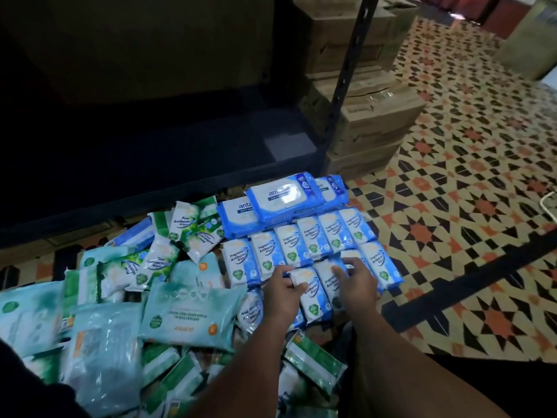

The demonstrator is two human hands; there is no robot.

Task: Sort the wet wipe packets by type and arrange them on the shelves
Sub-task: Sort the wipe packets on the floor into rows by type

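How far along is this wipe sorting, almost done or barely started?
Partly sorted, nothing shelved. Done: blue fragrance-free packets lie in neat rows, with big blue antabax packs stacked behind. In hand: the left hand and right hand are setting more blue packets into the rows. Left: the green jumbled pile, and the dark shelf.

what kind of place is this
Probably a stockroom or shop back room: stacked cardboard boxes stand beside a dark metal shelf rack, and wet wipe packets lie heaped on the patterned tile floor.
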